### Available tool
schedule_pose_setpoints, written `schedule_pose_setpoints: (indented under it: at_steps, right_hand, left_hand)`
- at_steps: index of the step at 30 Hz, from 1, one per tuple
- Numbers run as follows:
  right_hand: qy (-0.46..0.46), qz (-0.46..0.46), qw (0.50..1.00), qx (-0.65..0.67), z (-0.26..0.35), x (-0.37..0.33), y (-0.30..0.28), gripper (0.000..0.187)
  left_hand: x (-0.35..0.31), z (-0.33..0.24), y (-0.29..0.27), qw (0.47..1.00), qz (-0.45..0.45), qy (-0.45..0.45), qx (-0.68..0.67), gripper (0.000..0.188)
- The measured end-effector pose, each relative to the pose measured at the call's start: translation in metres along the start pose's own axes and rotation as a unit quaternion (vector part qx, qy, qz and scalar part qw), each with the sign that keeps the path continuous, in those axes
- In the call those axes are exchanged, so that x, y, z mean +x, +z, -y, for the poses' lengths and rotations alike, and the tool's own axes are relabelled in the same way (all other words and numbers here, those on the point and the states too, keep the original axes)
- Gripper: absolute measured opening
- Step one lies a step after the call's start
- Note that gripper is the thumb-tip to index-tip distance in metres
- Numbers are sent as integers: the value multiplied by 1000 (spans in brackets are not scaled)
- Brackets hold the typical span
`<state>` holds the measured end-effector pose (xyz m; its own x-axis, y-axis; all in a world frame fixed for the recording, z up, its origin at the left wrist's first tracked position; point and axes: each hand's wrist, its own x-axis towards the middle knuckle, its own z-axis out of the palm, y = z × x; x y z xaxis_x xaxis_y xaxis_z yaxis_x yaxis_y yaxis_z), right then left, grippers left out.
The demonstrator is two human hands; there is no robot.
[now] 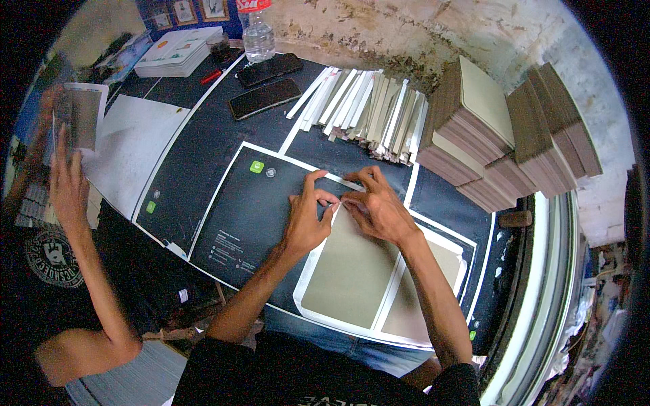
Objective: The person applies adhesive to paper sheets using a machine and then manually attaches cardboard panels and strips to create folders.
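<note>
Two grey-brown boards, a left board (352,267) and a right board (423,298), lie side by side on a white-edged cover sheet (391,298), with a white strip between them. At the far left corner of this sheet, my left hand (311,215) and my right hand (380,208) meet. Their fingertips pinch the white paper edge together. Under the cover sheet is a dark printed sheet (237,203) with a small green mark. My right forearm passes over the right board and hides part of it.
Stacks of grey boards (477,108) stand at the back right, beside a fan of white and grey strips (372,111). Farther back are two phones (265,99) and a plastic bottle (258,40). A co-worker's hand (68,183) holds a white-edged board (87,115) on the left.
</note>
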<state>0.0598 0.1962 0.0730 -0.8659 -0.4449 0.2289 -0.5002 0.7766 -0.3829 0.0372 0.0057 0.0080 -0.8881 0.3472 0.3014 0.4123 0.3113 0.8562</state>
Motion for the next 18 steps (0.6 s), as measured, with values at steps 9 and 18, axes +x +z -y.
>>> schedule_pose_setpoints:
  at_steps: [9, 18]
  right_hand:
    - [16, -63, 998, 14, 7, -11, 10, 27]
    - [34, -118, 992, 8, 11, -21, 21, 32]
  left_hand:
    - [-2, -3, 1, 1000, -11, -8, 5, 62]
    - [-4, 0, 6, 998, -4, -35, -44, 58]
